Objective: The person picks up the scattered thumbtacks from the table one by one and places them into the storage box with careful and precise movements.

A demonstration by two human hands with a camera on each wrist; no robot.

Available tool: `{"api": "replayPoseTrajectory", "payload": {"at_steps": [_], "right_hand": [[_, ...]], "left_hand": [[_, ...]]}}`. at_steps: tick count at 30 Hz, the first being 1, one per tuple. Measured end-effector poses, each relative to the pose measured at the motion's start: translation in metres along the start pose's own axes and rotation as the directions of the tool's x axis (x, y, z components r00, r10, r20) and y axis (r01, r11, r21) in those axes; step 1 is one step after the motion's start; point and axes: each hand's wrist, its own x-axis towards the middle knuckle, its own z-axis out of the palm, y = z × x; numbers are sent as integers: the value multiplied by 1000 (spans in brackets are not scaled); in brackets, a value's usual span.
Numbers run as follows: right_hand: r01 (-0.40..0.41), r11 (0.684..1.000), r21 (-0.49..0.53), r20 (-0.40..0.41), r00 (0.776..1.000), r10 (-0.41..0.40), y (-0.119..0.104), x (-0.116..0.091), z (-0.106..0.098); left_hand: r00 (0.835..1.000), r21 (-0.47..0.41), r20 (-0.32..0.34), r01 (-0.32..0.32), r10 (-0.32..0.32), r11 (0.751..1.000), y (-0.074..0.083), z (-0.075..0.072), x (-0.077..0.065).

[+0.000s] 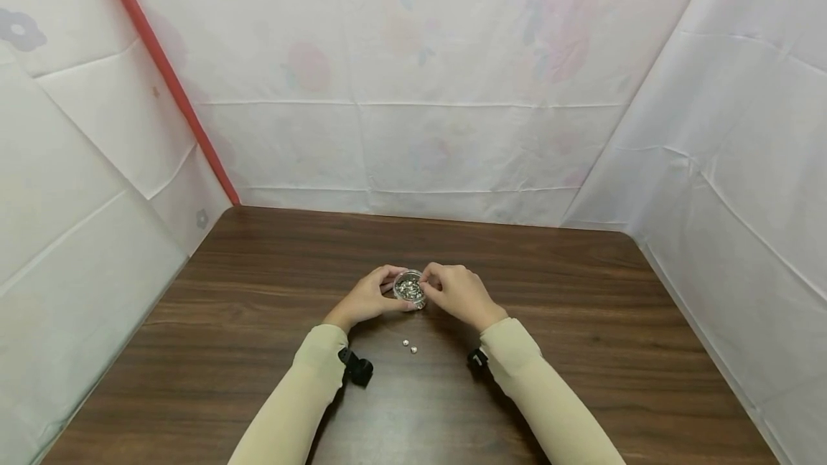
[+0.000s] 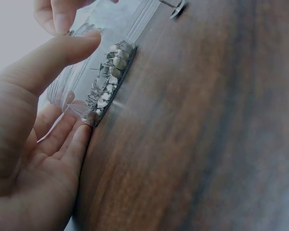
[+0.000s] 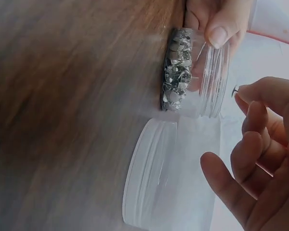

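Observation:
A round clear plastic jar [image 1: 410,285], part filled with silver thumbtacks [image 3: 177,72], stands upright on the table. My left hand [image 1: 371,298] grips its side, the thumb [image 2: 67,55] near the threaded rim and the other fingers [image 2: 62,130] round the far side. Just above the jar's mouth, my right hand [image 1: 459,294] pinches one thumbtack [image 3: 235,90] between thumb and forefinger. Two loose thumbtacks [image 1: 410,346] lie on the table nearer to me, between the forearms.
In the right wrist view a clear round plastic piece [image 3: 151,175], perhaps a lid or second container, stands beside the jar. The dark wood table [image 1: 258,307] is bordered by white cloth [image 1: 400,149] at the back and sides. Each wrist wears a black camera [image 1: 358,370].

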Motion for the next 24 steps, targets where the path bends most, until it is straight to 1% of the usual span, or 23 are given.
{"api": "replayPoseTrajectory", "payload": {"at_steps": [9, 14, 19, 24], "right_hand": [[-4, 1000, -16, 10, 1000, 4, 2, 15, 9], [-20, 1000, -3, 31, 999, 20, 4, 19, 13], [-39, 999, -4, 58, 998, 39, 2, 19, 13], [-48, 998, 36, 74, 996, 45, -4, 13, 6]], "left_hand": [[1000, -11, 0, 4, -4, 1000, 1, 0, 0], [1000, -10, 5, 12, -12, 1000, 0, 0, 0], [1000, -15, 9, 9, -9, 1000, 0, -1, -1], [1000, -2, 10, -5, 5, 1000, -2, -1, 0]]}}
